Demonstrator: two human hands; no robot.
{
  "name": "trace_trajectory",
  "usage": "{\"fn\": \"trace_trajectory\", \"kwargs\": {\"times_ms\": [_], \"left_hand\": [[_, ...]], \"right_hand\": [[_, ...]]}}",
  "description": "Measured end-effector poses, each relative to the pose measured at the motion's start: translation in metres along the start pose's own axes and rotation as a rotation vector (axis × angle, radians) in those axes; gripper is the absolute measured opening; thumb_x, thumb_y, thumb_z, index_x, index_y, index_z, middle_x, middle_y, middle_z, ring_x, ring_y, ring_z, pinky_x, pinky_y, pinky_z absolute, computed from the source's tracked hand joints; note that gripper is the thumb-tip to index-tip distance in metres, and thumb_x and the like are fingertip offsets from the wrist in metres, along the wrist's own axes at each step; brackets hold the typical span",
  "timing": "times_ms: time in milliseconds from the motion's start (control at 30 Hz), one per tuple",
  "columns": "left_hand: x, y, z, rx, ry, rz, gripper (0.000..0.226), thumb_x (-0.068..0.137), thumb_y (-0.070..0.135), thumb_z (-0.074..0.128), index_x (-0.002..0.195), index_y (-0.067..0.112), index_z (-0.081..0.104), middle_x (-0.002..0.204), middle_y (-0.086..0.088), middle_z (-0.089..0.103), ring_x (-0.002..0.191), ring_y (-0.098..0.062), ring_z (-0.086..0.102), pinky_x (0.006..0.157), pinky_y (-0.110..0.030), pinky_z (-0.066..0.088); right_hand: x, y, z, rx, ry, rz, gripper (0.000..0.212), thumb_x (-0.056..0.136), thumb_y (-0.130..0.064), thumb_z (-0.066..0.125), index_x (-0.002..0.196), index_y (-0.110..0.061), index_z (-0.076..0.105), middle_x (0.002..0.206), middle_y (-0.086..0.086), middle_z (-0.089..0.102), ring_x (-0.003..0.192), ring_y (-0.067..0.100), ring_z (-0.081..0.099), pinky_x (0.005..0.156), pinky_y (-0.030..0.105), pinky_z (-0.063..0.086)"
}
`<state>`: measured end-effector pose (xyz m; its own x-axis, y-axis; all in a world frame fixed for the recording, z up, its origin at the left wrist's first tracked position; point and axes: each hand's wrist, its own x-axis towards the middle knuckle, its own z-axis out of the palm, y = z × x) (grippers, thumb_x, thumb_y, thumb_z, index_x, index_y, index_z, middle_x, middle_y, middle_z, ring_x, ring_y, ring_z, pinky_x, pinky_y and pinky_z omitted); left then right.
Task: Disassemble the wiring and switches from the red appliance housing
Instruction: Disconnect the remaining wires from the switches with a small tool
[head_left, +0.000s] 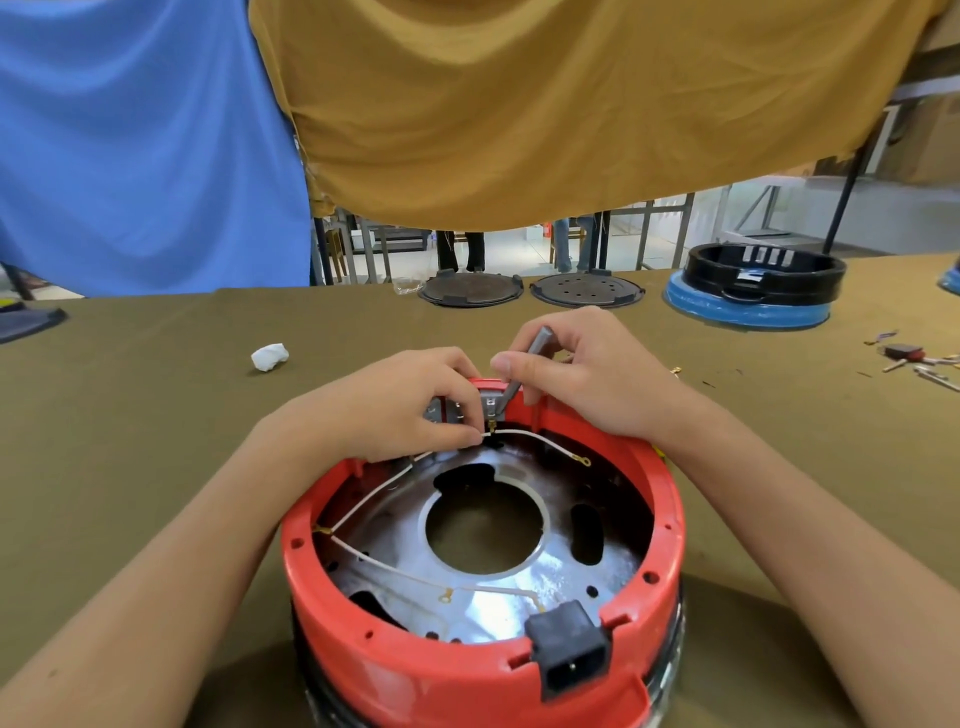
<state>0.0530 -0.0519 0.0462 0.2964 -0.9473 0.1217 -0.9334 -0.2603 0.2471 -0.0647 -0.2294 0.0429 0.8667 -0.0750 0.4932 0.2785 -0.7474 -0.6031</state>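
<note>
Right now your red appliance housing (483, 644) sits upside down on the tabletop (130, 415) just in front of you, its round rim up and its shiny metal base plate (498, 582) with a big centre hole exposed. Thin white wires (374, 493) with ring terminals run across the plate, and a black power socket (569, 649) is clipped into the near rim. At the far rim your left hand (415, 402) pinches a wire beside the grey switch block (441, 408), while your right hand (587, 371) grips a grey tool (524, 364) angled down onto the terminal there. Farther back, a black ring (763, 270) rests in a blue housing (748, 309), next to two dark round plates (470, 288). Loose small parts (914, 358) lie at the right edge, a white wad (270, 356) to the left; open tabletop lies on both sides.
</note>
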Motion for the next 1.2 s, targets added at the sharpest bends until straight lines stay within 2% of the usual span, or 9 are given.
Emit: {"fn": "trace_trajectory", "kwargs": {"times_ms": [167,267,333,433,533,767,900,1067,1200], "left_hand": [[0.0,0.0,0.0,0.0,-0.003,0.003,0.005,0.089,0.032,0.07,0.089,0.031,0.075,0.116,0.013,0.053,0.101,-0.002,0.054,0.092,-0.022,0.039],[0.0,0.0,0.0,-0.005,0.0,0.009,0.005,0.089,0.032,0.071,0.088,0.03,0.075,0.116,0.012,0.053,0.101,-0.002,0.054,0.093,-0.023,0.04],[0.0,0.0,0.0,-0.009,0.001,0.012,0.004,0.089,0.032,0.071,0.087,0.031,0.074,0.116,0.013,0.054,0.101,-0.002,0.054,0.094,-0.025,0.04],[0.0,-0.001,0.0,-0.014,0.007,0.015,0.004,0.089,0.032,0.071,0.087,0.031,0.075,0.114,0.013,0.054,0.102,-0.003,0.054,0.095,-0.026,0.04],[-0.001,-0.002,0.001,-0.027,0.013,0.013,0.005,0.089,0.033,0.071,0.087,0.03,0.075,0.11,0.019,0.051,0.1,0.001,0.054,0.094,-0.024,0.04],[0.0,-0.003,0.001,-0.018,0.016,0.023,0.006,0.088,0.032,0.071,0.088,0.028,0.076,0.111,0.017,0.053,0.098,0.002,0.054,0.092,-0.023,0.04],[-0.001,-0.003,0.001,-0.022,0.013,0.023,0.005,0.089,0.032,0.071,0.087,0.03,0.075,0.109,0.02,0.051,0.097,0.003,0.053,0.09,-0.023,0.04],[-0.001,-0.001,0.001,-0.029,0.013,0.021,0.004,0.089,0.031,0.072,0.087,0.03,0.075,0.117,0.011,0.054,0.103,-0.003,0.054,0.096,-0.027,0.04],[-0.001,-0.001,0.0,-0.017,0.015,0.027,0.005,0.089,0.031,0.072,0.088,0.028,0.076,0.116,0.011,0.054,0.103,-0.004,0.054,0.095,-0.023,0.038]], "right_hand": [[0.005,0.002,0.002,0.073,-0.001,0.076,0.028,0.095,-0.028,0.066,0.078,-0.006,0.07,0.06,0.002,0.067,0.057,0.011,0.06,0.065,0.02,0.047],[0.007,0.002,0.003,0.115,0.001,0.116,0.03,0.096,-0.027,0.066,0.078,-0.004,0.07,0.057,0.002,0.064,0.054,0.007,0.056,0.061,0.015,0.045],[0.007,0.003,0.003,0.11,0.009,0.114,0.03,0.096,-0.027,0.065,0.078,-0.004,0.07,0.056,0.001,0.064,0.054,0.007,0.057,0.063,0.018,0.047],[0.004,0.002,0.003,0.063,0.024,0.071,0.028,0.095,-0.029,0.066,0.078,-0.007,0.07,0.059,0.001,0.067,0.058,0.014,0.061,0.069,0.032,0.051],[-0.001,-0.002,0.003,-0.035,0.027,-0.021,0.026,0.094,-0.033,0.067,0.078,-0.013,0.071,0.063,0.0,0.068,0.062,0.022,0.064,0.066,0.042,0.051],[-0.001,-0.004,0.0,-0.052,-0.037,-0.056,0.021,0.092,-0.03,0.07,0.078,-0.015,0.074,0.066,0.004,0.068,0.065,0.031,0.063,0.065,0.047,0.05],[0.002,-0.001,0.002,-0.002,-0.013,-0.011,0.023,0.092,-0.029,0.07,0.077,-0.013,0.072,0.063,0.002,0.068,0.064,0.025,0.062,0.066,0.039,0.049],[0.006,0.003,0.002,0.081,-0.008,0.067,0.028,0.094,-0.031,0.067,0.075,-0.011,0.071,0.059,0.001,0.067,0.056,0.007,0.059,0.062,0.015,0.046],[0.007,0.006,0.003,0.143,0.009,0.11,0.029,0.096,-0.029,0.066,0.078,-0.006,0.07,0.059,0.003,0.067,0.056,0.007,0.06,0.066,0.018,0.048]]}}
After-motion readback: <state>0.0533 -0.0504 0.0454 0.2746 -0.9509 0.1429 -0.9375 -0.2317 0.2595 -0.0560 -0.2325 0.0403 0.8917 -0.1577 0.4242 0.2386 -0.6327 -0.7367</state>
